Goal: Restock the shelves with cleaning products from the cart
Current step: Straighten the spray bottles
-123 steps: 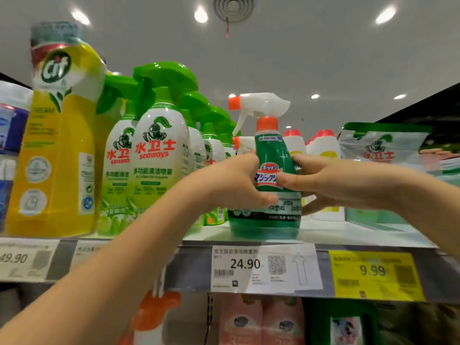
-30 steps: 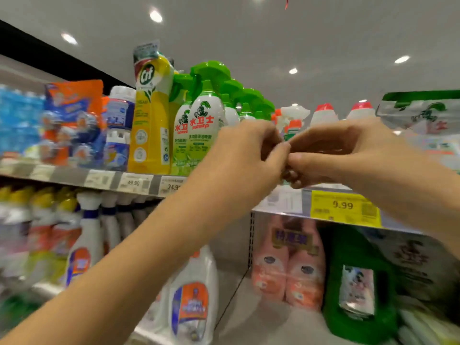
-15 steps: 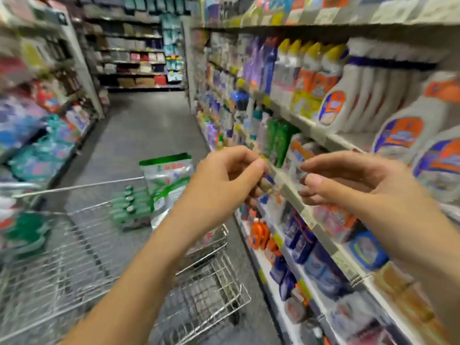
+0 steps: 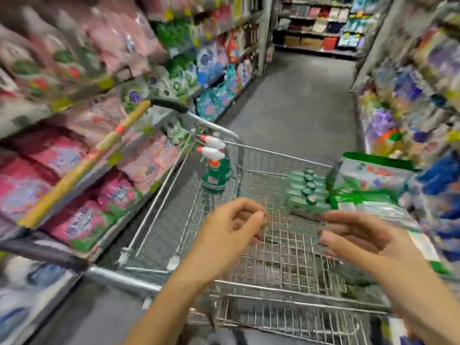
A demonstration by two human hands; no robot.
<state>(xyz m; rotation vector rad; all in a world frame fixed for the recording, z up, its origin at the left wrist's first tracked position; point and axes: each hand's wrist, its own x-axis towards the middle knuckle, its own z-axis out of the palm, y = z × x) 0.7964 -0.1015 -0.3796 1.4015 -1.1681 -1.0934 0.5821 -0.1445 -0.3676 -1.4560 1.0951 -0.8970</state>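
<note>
Wire-mesh cart [image 4: 281,154], rounded green spray bottles [image 4: 215,171]

Showing a bare left grip [image 4: 231,224] and a bare right grip [image 4: 356,236], each continuing into an uncovered left forearm [image 4: 174,295] and right forearm [image 4: 423,302]. Showing short plain thumbnails, edges blurring slightly.

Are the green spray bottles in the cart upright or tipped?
Upright: the spray bottles stand in the cart, white triggers on top.

Left hand [image 4: 231,227] and right hand [image 4: 358,237] loosely curled
</note>
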